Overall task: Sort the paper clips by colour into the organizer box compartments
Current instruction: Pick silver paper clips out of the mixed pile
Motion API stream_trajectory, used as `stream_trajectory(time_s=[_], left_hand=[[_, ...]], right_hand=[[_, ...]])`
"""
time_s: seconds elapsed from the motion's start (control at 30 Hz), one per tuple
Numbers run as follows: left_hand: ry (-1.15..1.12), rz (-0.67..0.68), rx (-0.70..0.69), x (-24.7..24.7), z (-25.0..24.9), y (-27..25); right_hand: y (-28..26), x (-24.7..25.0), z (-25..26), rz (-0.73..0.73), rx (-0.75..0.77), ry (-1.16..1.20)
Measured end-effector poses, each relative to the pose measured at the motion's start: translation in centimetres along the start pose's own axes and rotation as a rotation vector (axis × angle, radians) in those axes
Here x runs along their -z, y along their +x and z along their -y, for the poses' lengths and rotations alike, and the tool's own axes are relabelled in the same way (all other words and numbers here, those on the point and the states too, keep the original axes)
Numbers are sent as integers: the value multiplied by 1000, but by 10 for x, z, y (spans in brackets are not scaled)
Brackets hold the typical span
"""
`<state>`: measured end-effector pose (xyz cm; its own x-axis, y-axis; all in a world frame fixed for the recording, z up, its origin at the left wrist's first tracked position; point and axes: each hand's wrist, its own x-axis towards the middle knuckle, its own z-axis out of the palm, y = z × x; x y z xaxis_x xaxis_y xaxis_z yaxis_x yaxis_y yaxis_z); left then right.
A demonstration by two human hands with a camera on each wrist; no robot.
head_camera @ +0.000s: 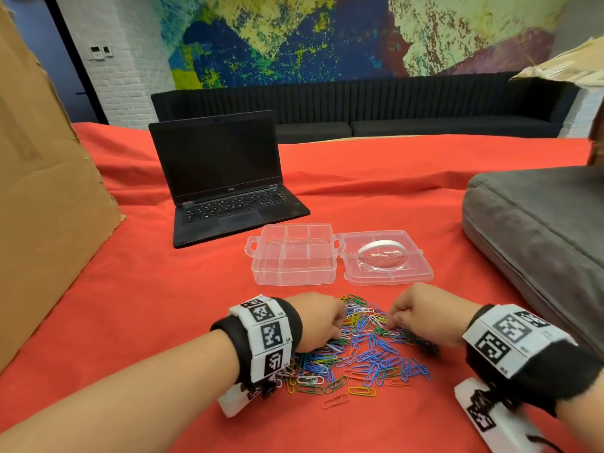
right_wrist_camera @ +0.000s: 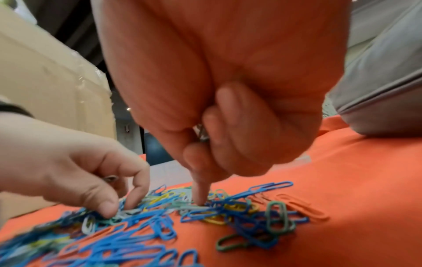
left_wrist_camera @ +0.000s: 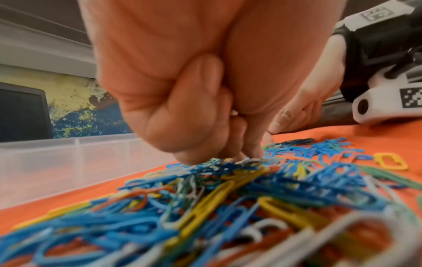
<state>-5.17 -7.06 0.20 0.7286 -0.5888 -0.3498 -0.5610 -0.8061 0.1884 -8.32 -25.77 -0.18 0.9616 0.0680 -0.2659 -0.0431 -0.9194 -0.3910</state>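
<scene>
A heap of mixed paper clips (head_camera: pixel 362 351) in blue, yellow, green, red and white lies on the red cloth in front of me. Behind it stands the clear organizer box (head_camera: pixel 294 276), its compartments showing nothing inside, with its lid (head_camera: pixel 415 276) folded open to the right. My left hand (head_camera: pixel 338 325) is on the heap's left side, fingers curled, thumb and fingertips pinching at clips (left_wrist_camera: pixel 219 159), with a pale clip tucked in the palm. My right hand (head_camera: pixel 394 318) is on the heap's far right. Its curled fingers hold pale clips (right_wrist_camera: pixel 202 133) while the index fingertip (right_wrist_camera: pixel 200 198) presses on the pile.
An open black laptop (head_camera: pixel 225 191) sits behind the box to the left. A cardboard sheet (head_camera: pixel 42 191) stands on the left, and a grey cushion (head_camera: pixel 539 230) lies on the right. A clear round dome (head_camera: pixel 382 256) rests on the lid.
</scene>
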Motion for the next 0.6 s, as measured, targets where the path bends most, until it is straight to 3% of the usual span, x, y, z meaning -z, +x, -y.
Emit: stream_trajectory(time_s=[0.17,0.33,0.6], left_hand=[[-16,-35,-24,-3,7,1],[-44,-33,-19,-2,9,-2],[-54,-41,-33,-1,8,-4]], right_hand=[[2,0,-3,-74,13,-70],[2,-3,-1,-27,-1,-194],[-2,-4,-1,-29,46,-180]])
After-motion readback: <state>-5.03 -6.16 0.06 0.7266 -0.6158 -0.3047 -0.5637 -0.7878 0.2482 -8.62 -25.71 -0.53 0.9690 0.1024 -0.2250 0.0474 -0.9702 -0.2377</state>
